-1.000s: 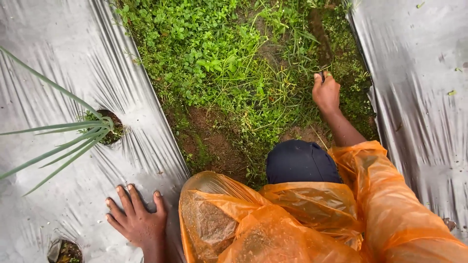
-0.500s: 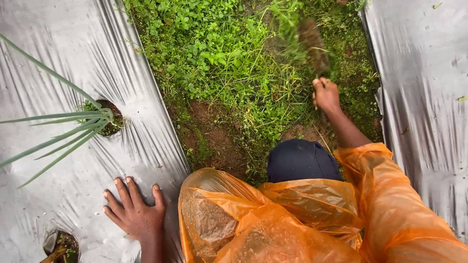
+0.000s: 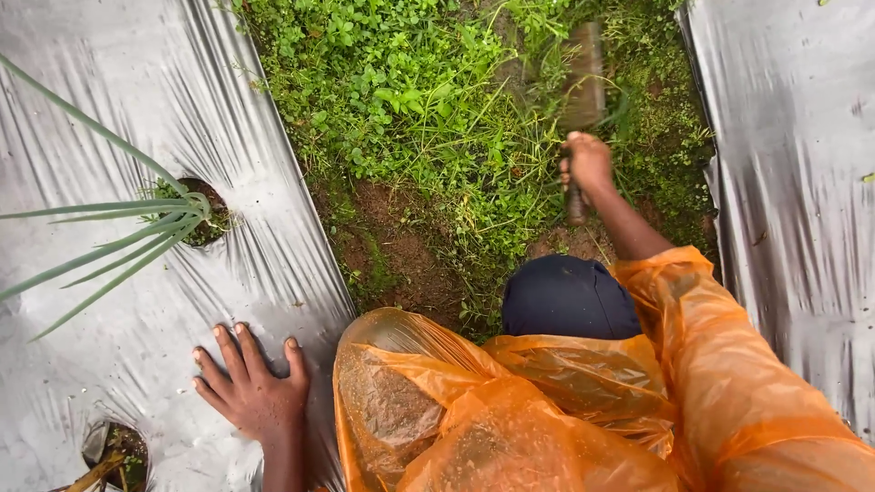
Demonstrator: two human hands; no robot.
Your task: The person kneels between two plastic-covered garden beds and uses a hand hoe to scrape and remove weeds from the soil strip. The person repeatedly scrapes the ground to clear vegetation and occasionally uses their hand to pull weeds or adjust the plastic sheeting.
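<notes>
The right hand (image 3: 588, 164) is closed around the wooden handle of a hand hoe (image 3: 581, 91), whose rusty, motion-blurred blade sits over the weeds (image 3: 410, 100) in the furrow between two beds. The left hand (image 3: 253, 394) lies flat, fingers spread, on the silver plastic mulch (image 3: 118, 82). An orange raincoat (image 3: 565, 401) covers the person's arm and knees. A long-leaved green seedling (image 3: 178, 223) rises from a planting hole nearby.
</notes>
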